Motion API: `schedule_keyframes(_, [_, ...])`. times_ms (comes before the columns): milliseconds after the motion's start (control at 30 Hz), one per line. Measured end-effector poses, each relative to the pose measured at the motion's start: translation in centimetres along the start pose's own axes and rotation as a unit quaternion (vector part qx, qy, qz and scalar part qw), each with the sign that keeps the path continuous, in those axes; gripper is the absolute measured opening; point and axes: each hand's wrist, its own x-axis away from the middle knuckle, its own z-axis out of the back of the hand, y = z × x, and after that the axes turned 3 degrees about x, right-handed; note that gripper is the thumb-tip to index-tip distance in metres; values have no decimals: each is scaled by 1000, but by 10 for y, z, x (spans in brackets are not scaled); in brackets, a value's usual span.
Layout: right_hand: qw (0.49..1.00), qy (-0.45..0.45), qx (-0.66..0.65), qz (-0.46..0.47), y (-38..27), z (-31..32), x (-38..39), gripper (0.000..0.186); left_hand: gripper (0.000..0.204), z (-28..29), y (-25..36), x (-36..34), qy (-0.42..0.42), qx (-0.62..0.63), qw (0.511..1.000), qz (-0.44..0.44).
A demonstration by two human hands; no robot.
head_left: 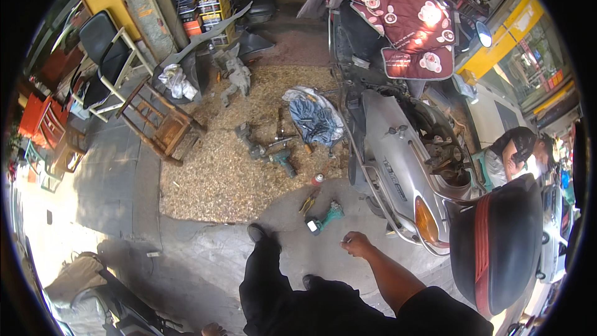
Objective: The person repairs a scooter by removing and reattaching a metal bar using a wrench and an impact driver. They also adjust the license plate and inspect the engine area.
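Observation:
My right hand (pixel 357 244) hangs over the concrete floor with its fingers curled together; anything in them is too small to make out. Closest to it on the floor lies a green cordless power tool (pixel 328 216) with a white-ended battery. Pliers (pixel 308 202) with yellowish handles and a small red can (pixel 318 178) lie just beyond. To the right stands a silver scooter (pixel 387 162) with its seat area opened up. Only a bit of my left hand (pixel 213 330) shows at the lower edge, its fingers mostly hidden.
Another cordless tool (pixel 283 163) and a basin with blue cloth (pixel 315 118) are farther off. A wooden stool frame (pixel 163 126) and a black chair (pixel 106 50) stand left. The scooter's black top box (pixel 507 246) juts out at right, near a seated person (pixel 513 152).

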Motion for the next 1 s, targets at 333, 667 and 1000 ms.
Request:
schedule_keyframes(333, [944,29,-248,-217,-64,22,38,26,19,-127,494,25,-112,-106,934,-321])
schedule_keyframes(667, [923,-24,-316,-220,-171,91,-74,29,21,-193,587,23,-131,-244,931,-238])
schedule_keyframes(1000, [929,116,-337,-100,-250,264,-187,30,6,-270,611,43,-103,-268,954,-91])
